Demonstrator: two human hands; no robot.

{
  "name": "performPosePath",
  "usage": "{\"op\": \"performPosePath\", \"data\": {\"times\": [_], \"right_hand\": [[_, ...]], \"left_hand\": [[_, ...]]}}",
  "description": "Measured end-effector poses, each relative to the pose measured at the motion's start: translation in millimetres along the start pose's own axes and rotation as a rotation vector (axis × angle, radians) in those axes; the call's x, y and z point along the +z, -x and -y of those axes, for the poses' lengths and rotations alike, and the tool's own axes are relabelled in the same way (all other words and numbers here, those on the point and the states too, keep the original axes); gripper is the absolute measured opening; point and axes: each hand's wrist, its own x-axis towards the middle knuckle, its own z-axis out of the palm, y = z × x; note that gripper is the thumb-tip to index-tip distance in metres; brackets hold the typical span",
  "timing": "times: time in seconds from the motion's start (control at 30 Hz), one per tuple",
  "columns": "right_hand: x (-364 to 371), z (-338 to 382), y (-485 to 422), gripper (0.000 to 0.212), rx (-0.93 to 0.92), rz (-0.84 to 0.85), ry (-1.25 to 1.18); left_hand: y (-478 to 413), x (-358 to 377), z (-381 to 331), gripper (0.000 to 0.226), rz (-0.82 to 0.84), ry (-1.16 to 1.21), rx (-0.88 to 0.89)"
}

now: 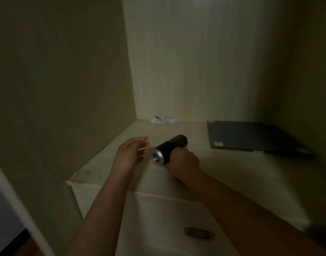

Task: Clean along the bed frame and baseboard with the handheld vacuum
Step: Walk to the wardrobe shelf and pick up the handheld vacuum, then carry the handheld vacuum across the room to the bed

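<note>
The handheld vacuum (169,149) is a black cylinder with a silver round end facing me. It lies low over a pale shelf surface (223,174) inside a cabinet-like recess. My right hand (184,162) grips it from below and behind, fingers curled round its handle. My left hand (130,154) hovers just left of the silver end with fingers straight and loosely spread, apart from the vacuum. Neither a bed frame nor a baseboard is in view.
A dark flat rectangular item (250,135) lies on the shelf at the right. Small white scraps (163,120) sit in the back left corner. Pale walls (57,89) close in left, back and right. A drawer front with an oval handle (199,232) is below.
</note>
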Motion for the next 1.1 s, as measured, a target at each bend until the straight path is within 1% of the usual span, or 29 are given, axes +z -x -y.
{"op": "performPosePath", "data": {"times": [0.07, 0.17, 0.3, 0.4, 0.57, 0.63, 0.73, 0.8, 0.87, 1.0, 1.1], "right_hand": [[-2, 0, 2, 0.044, -0.036, -0.014, -0.002], [-4, 9, 15, 0.042, -0.118, -0.068, -0.081], [-5, 37, 48, 0.049, -0.238, -0.102, -0.246], [-11, 63, 87, 0.05, -0.291, -0.091, -0.368], [-12, 110, 179, 0.049, -0.443, -0.091, -0.59], [-10, 130, 217, 0.047, -0.477, -0.071, -0.69], [-2, 159, 265, 0.041, -0.507, -0.011, -0.835], [9, 179, 292, 0.035, -0.554, 0.036, -0.913], [23, 203, 316, 0.034, -0.609, 0.105, -0.966], [53, 256, 346, 0.042, -0.671, 0.283, -0.979], [84, 299, 360, 0.029, -0.687, 0.439, -1.038]], "left_hand": [[11, -8, -3, 0.022, -0.054, -0.013, 0.002], [27, -26, -11, 0.02, -0.132, -0.014, 0.018], [52, -56, -26, 0.02, -0.203, -0.013, 0.045], [78, -88, -37, 0.019, -0.254, -0.015, 0.093], [140, -164, -57, 0.019, -0.351, -0.03, 0.138], [165, -200, -60, 0.02, -0.398, -0.032, 0.148], [198, -256, -60, 0.021, -0.462, -0.058, 0.123], [219, -292, -54, 0.022, -0.515, -0.052, 0.099], [239, -326, -46, 0.02, -0.568, -0.055, 0.083], [266, -379, -37, 0.019, -0.676, -0.044, 0.071], [278, -424, -35, 0.018, -0.757, -0.053, 0.075]]}}
